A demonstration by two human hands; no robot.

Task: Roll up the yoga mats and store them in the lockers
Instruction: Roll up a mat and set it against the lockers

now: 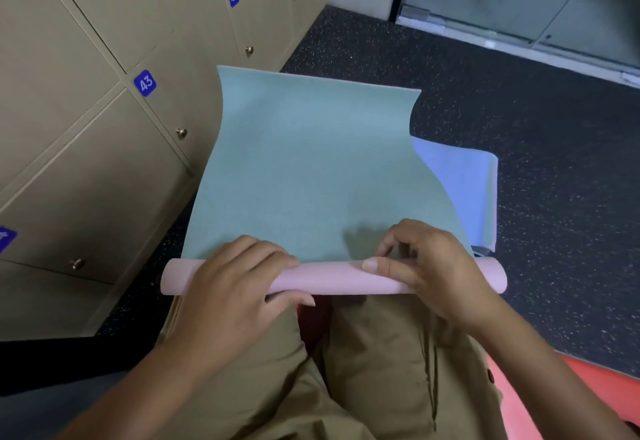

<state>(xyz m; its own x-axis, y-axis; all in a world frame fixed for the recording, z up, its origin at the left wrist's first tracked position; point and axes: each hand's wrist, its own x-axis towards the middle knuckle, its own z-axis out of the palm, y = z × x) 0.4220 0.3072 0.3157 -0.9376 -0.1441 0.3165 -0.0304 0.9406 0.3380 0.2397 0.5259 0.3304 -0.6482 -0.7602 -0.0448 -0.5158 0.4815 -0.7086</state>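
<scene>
From the head camera, looking down over the person's khaki-clad knees, a yoga mat lies on the dark speckled floor, teal face up, stretching away from the person with its far end curling upward. Its near end is wound into a pink roll lying crosswise just in front of the knees.

The left hand reaches forward from the lower left, palm down over the left part of the roll, fingers curved across its top and thumb tucked along its near side, grasping it. The right hand comes in from the lower right, wrist bent; its thumb lies flat along the top of the roll while its curled fingers pinch at the roll's far edge.

A light blue mat shows under the teal one on the right. Beige lockers numbered 42 and 43 stand along the left, doors closed. A red mat shows at the lower right.
</scene>
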